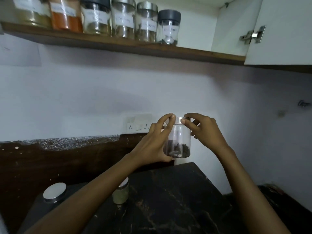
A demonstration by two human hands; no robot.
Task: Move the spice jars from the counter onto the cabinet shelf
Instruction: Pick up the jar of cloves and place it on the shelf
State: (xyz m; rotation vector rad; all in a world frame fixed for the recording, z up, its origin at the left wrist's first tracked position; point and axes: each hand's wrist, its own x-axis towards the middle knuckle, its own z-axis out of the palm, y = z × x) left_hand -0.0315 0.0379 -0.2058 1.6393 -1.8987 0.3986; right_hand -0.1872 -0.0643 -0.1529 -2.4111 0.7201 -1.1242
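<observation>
Glass jar (pixel 177 141) was held mid-air above the counter (pixel 168 191), left hand (pixel 155 142) gripping its body and right hand (pixel 204 130) pinching its lid, while six jars stood on the shelf (pixel 118 43) and two waited below.

Black veined counter (pixel 177 191), brown wooden shelf (pixel 118 44), orange-filled jar (pixel 65 17)

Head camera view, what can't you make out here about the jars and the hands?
- Shelf jar labels: handwriting blurred, unreadable.
- Leftmost shelf jars: tops cut off by the top edge.
- Counter jar: partly hidden behind the left forearm.
- Held jar: contents dark, unidentifiable; left hand covers one side, right hand pinches the lid.
</observation>
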